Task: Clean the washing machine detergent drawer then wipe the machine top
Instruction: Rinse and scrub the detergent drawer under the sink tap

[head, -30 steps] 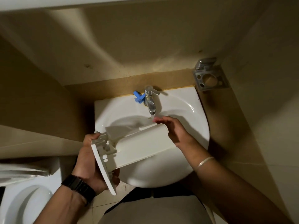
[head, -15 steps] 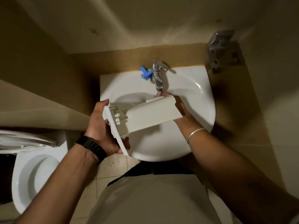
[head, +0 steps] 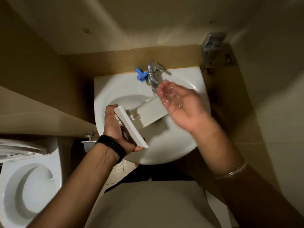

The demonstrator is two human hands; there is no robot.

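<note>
The white detergent drawer (head: 148, 112) hangs over the white sink (head: 184, 145), its far end under the chrome tap (head: 153, 76). My left hand (head: 115, 129) grips the drawer by its front panel at the near left end. My right hand (head: 179, 102) is off the drawer, palm up and wet, fingers spread, just right of the tap spout and above the drawer's far end. It holds nothing. The washing machine is not in view.
A blue plastic piece (head: 141, 74) lies on the sink rim left of the tap. A metal holder (head: 215, 50) is fixed to the wall at the back right. A white toilet (head: 28, 191) stands at the lower left, with a valve (head: 89, 137) beside it.
My right hand has let go of the drawer's far end and turned palm up beside the tap. My left hand keeps the drawer, now tilted more end-on over the basin.
</note>
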